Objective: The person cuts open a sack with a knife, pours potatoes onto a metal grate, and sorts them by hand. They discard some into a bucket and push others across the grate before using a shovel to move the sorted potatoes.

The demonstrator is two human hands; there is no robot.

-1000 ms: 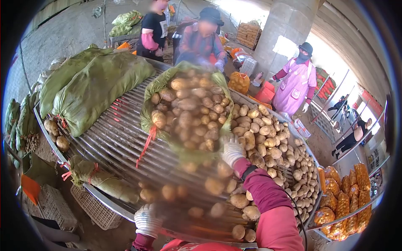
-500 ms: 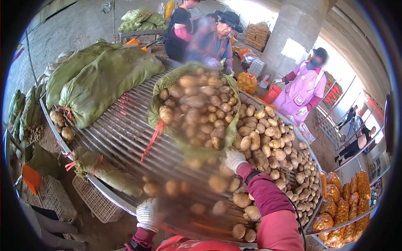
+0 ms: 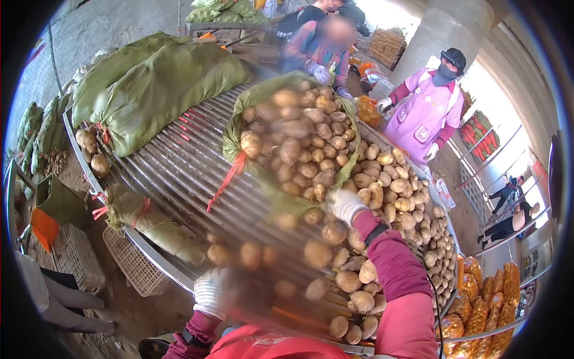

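An opened green mesh sack [image 3: 239, 113] full of potatoes [image 3: 308, 140] lies on the slatted metal table [image 3: 173, 173], a red tie hanging from its edge. My right hand [image 3: 345, 206], in a white glove, is closed on the sack's lower right edge, beside the loose potatoes. At the table's near edge is my left hand [image 3: 210, 293], also gloved; its fingers are blurred, and what they touch cannot be made out. Loose potatoes [image 3: 400, 185] cover the table's right side. Some potatoes lie between my hands, partly blurred.
Full green sacks [image 3: 161, 84] lie at the table's far left, a rolled sack [image 3: 161, 230] at its near left edge. Plastic crates [image 3: 134, 260] stand below. Co-workers [image 3: 426, 110] stand across the table. Filled orange net bags [image 3: 484, 305] are at the right.
The whole view has shifted, so the table and sacks appear lower right or higher. My right hand remains at the sack's edge. The apron-wearing co-worker's head is turned more toward the table.
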